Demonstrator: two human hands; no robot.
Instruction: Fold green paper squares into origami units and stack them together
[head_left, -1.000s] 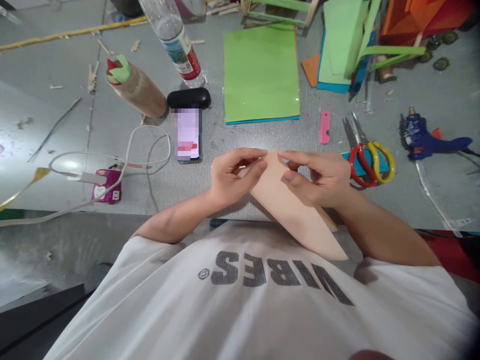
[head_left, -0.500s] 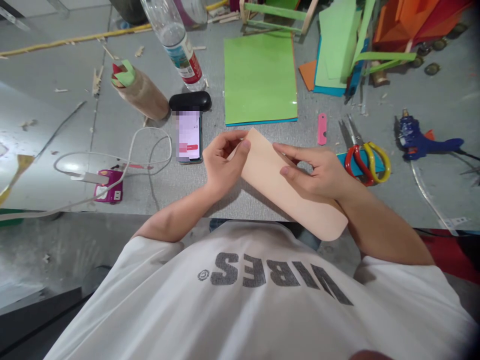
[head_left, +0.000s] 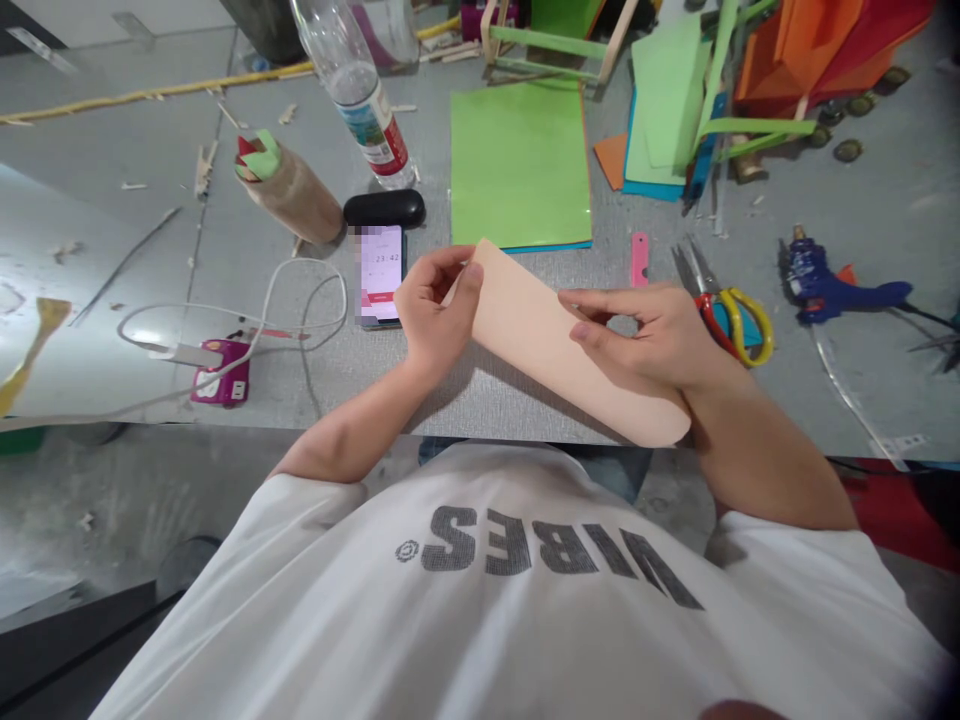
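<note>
A pale peach sheet of paper (head_left: 555, 350), bent over into a long folded strip, slants across the table's front edge. Its upper left end is pinched between the thumb and fingers of my left hand (head_left: 439, 305). My right hand (head_left: 637, 335) grips the upper long edge near the middle, thumb on the near face. The rounded lower right end hangs at the table edge by my right forearm. Just beyond the strip lies a stack of green sheets (head_left: 521, 165) with blue showing beneath.
Left of my hands are a phone (head_left: 382, 270), a black case (head_left: 385, 208), a plastic bottle (head_left: 371, 120), a brown cylinder (head_left: 292, 190) and a white cable (head_left: 225, 310). At right lie a pink cutter (head_left: 639, 258), scissors (head_left: 739, 325) and a blue glue gun (head_left: 840, 290).
Both hands still hold the paper. Its left end has shifted left and slightly up in view with my left hand, and its lower right end has risen a little.
</note>
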